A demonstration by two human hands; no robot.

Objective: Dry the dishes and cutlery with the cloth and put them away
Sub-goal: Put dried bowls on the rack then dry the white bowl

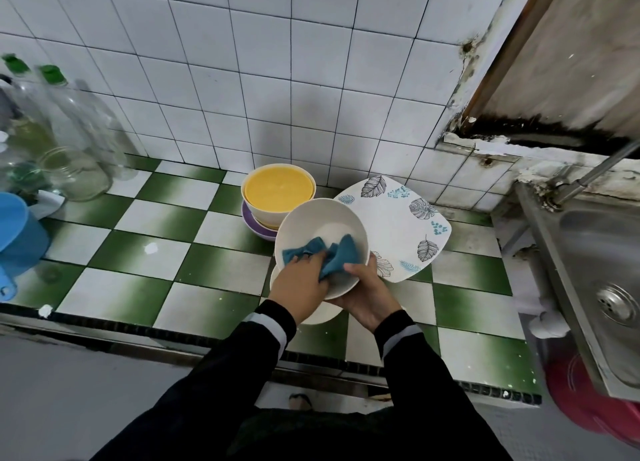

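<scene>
The right hand (369,296) holds a white bowl (322,225) from below, the thumb curled over its near rim. The bowl is tilted and is lifted above the green and white tiled counter (156,225). The left hand (299,287) grips a teal cloth (337,256) and presses it inside the bowl. Under the hands, 1 more white dish (315,313) lies on the counter. A square plate with leaf print (391,218) lies just to the right. On the far side, a yellow bowl (277,188) sits in a stack above a purple bowl (254,226). Clear bottles (69,124) stand far left, and the metal sink (595,246) is at the right.
</scene>
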